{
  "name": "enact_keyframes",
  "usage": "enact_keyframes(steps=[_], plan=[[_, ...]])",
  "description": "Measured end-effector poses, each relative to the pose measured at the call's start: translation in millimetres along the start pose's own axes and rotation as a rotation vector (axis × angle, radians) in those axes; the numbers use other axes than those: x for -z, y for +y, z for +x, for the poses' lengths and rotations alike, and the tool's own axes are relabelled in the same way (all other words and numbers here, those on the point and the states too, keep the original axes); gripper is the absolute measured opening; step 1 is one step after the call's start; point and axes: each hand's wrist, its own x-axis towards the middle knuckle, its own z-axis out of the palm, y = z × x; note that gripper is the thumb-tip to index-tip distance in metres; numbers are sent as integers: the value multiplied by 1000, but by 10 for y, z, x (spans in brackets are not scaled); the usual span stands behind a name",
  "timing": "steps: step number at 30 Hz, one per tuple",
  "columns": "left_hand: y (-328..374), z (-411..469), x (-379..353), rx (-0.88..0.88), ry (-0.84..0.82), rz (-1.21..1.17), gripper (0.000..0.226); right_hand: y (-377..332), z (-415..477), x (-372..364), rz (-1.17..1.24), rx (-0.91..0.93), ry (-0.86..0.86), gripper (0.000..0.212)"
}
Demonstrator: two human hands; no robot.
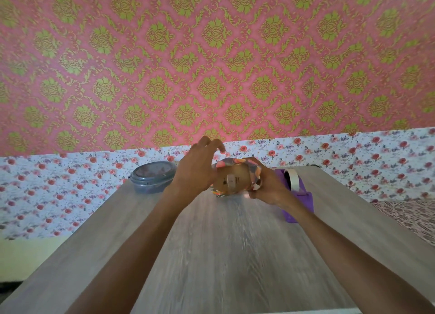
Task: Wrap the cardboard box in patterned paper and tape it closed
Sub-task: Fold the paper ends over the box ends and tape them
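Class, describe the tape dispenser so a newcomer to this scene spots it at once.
Start at the wooden table. At its far right, just behind the right hand, stands the tape dispenser. It alone is purple, carrying a white roll.

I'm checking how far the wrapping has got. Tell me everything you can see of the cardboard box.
The cardboard box is brown, its bare face toward the camera, with small dark printed marks and a pale strip near the middle. Multicoloured patterned paper curls over its top and right side, not yet closed. The right hand grips that side through the paper; the left hand covers its left edge, fingers lifted. It is at the far end of the wooden table; blur hides whether it rests there.
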Motion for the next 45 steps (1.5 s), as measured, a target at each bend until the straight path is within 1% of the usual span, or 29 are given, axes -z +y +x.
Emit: enact_keyframes(steps=[3,5,8,11,13,15,16,19,21,25,27,29,32,33,34,35,36,37,38,39,40,41,42,45], plan=[[108,63,-84,-85,-35,83,45,-35,9,-54,10,2,-1,85],[139,93,-174,-95,-20,119,37,-46,-1,-80,17,35,3,88],[164,132,-237,-158,78,128,17,-72,-26,-104,5,80,8,91],[131,147,-280,-279,224,169,11,-75,-38,-105,15,69,4,92],[113,122,-317,-336,271,179,12,-78,-35,-103,6,74,21,92],[133,105,-355,-379,251,182,27,-74,-29,-102,9,69,43,96],[164,96,-355,-399,238,190,31,-79,-32,-106,11,67,42,97],[241,140,-340,-469,194,279,20,-111,-39,-143,-25,77,23,93],[250,197,-332,-481,183,295,19,-121,-53,-162,-30,83,13,92],[176,218,-369,-456,199,93,27,-86,-76,-138,9,78,3,99],[165,177,-370,-403,167,-115,26,-63,-72,-106,19,59,11,93],[173,137,-354,-348,190,-277,23,-53,-70,-81,21,52,17,88],[176,47,-273,-278,331,-345,20,-21,-60,-86,12,57,15,89],[156,10,-217,-294,318,-360,21,-23,-54,-82,16,57,16,88],[137,-52,-152,-331,236,-370,21,-23,-57,-90,25,51,19,87],[112,-127,-88,-386,94,-356,18,-15,-45,-90,23,36,26,87],[86,-199,-56,-444,-50,-272,17,-13,-39,-76,39,26,28,87],[58,-274,-55,-503,-137,-114,27,9,-24,-70,56,13,28,87],[9,-326,-97,-550,-171,72,40,13,-11,-54,74,-6,24,87],[-38,-382,-160,-551,-170,266,52,16,-3,-46,82,-28,13,87],[-64,-423,-227,-504,-165,431,58,14,11,-37,83,-49,6,88],[-74,-449,-277,-460,-133,531,58,18,26,-32,87,-59,9,88],[-91,-443,-319,-458,-43,552,52,15,41,-30,92,-71,29,89],[-153,-365,-369,-500,267,346,33,-13,53,-19,95,-80,33,91]])
